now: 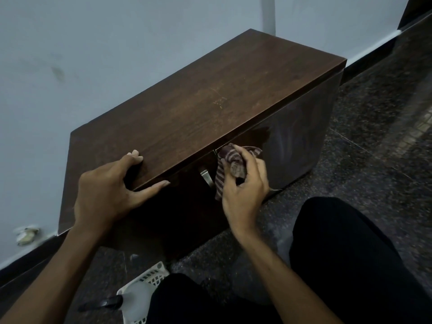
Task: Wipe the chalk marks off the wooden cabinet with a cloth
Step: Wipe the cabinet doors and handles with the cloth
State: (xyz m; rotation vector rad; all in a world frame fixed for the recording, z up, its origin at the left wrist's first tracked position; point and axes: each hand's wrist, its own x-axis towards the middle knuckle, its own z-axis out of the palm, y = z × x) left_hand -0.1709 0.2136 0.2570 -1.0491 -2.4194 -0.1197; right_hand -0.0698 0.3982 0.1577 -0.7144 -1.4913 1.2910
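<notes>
A low dark wooden cabinet [198, 99] stands against the wall, with faint pale marks [218, 99] on its top. My left hand [109, 190] grips the front edge of the top, fingers curled over the top and thumb along the edge. My right hand [245, 183] holds a bunched striped cloth [231, 164] against the upper part of the cabinet's front, beside a metal handle [205, 177]. One end of the cloth hangs down below the hand.
A white plastic basket [149, 279] holding a spray bottle [131, 300] sits on the dark speckled floor by my knees. My legs in dark trousers [346, 265] fill the lower right. The pale wall [93, 54] runs behind the cabinet.
</notes>
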